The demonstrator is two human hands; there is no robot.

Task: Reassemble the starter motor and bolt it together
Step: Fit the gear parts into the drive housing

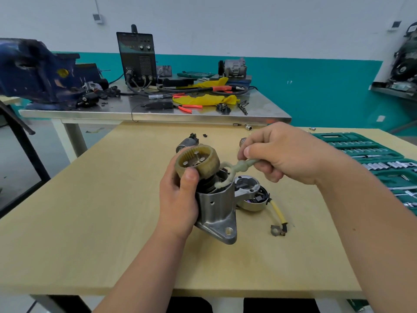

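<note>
Both my hands hung over the wooden table (90, 211). My left hand (178, 199) gripped the metal housing (217, 211), thumb pressed on the pale ring gear (196, 163) atop it. Just beside, my right hand (282, 154) pinched the plastic fork lever (239, 167), its lower end touching the housing's mouth. Behind lay the end cover (250, 195), then the solenoid (187, 143).

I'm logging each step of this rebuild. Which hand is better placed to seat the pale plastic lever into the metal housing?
Right. The right hand pinches the lever, whose forked end sits at the opening of the housing. The left hand is wrapped round the housing, thumb on the gear ring, steadying it.
</note>
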